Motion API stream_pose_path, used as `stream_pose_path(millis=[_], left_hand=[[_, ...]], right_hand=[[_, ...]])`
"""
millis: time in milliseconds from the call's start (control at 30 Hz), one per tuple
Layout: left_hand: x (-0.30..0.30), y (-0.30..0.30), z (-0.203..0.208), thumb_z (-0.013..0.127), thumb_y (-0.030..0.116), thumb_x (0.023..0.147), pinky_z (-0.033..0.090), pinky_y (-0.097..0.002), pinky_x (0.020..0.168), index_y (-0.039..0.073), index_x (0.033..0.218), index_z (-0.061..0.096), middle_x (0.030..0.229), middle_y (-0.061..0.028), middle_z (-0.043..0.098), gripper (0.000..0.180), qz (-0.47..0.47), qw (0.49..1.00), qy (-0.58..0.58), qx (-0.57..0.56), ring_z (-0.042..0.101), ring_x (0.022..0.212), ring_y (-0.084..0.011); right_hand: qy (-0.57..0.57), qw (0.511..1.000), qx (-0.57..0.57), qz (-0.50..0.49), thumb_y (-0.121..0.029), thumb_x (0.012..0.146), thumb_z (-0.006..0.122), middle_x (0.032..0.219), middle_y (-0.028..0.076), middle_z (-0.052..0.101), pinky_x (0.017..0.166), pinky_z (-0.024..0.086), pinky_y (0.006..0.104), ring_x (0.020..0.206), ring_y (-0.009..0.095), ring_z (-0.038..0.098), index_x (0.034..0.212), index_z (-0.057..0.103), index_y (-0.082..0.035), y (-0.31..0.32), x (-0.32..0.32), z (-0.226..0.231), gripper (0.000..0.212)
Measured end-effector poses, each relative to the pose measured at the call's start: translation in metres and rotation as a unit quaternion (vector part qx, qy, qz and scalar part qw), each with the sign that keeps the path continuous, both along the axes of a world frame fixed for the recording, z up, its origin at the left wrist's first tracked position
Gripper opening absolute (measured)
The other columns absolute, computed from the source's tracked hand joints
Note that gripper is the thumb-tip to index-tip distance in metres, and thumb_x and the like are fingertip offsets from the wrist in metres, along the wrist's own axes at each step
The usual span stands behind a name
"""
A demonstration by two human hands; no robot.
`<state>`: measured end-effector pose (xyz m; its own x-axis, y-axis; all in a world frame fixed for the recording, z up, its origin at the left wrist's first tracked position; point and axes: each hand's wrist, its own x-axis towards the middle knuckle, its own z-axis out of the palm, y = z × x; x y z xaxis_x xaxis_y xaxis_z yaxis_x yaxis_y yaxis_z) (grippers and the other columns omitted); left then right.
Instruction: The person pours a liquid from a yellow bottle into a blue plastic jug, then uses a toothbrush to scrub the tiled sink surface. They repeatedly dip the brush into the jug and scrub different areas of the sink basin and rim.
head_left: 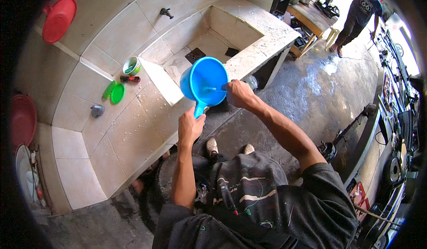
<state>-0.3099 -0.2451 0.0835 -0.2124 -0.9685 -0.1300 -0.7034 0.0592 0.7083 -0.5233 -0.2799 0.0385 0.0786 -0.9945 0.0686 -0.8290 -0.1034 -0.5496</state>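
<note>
A blue plastic dipper (189,80) is held up over the near edge of the tiled counter, its open mouth facing me. My left hand (190,126) is closed around its handle. At the dipper's right rim my right hand (241,94) is closed too. A thin pale-blue streak runs from its fingers into the dipper; whether this is a tool or a reflection I cannot make out. Behind the dipper lies the tiled basin (218,28), with dark drain covers on its floor and a wall tap (166,13) above.
On the counter (129,131) sit a white-and-green tub (131,65), green lids (117,93), a red-handled brush (130,79) and a grey lump (97,110). Red basins (59,20) hang at left. A person (360,13) stands far right near a wooden table (311,17).
</note>
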Motion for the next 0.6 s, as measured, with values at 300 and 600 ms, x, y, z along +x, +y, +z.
stream_pose_path(millis=[300,600], left_hand=[[-0.037,0.032,-0.001,0.059,0.019,0.077,0.046,-0.0349,0.053,0.001,0.079,0.058,0.059,-0.0091,0.06,0.018,-0.019,0.998,-0.01,-0.052,0.06,0.052,-0.0205],[-0.068,0.031,0.001,0.064,0.015,0.075,0.043,-0.0454,0.064,-0.003,0.078,0.054,0.066,-0.0203,0.059,0.021,-0.023,0.999,-0.019,-0.011,0.059,0.069,-0.037]], right_hand=[[0.061,0.998,-0.013,0.015,-0.015,0.08,0.05,0.07,0.018,0.062,0.058,0.05,0.0436,0.068,0.034,0.063,0.075,0.061,-0.004,0.029,-0.043,-0.009,0.017],[0.07,0.998,-0.006,0.0,-0.013,0.079,0.051,0.07,0.017,0.062,0.056,0.05,0.0432,0.067,0.034,0.063,0.077,0.063,-0.005,0.042,-0.075,0.001,0.015]])
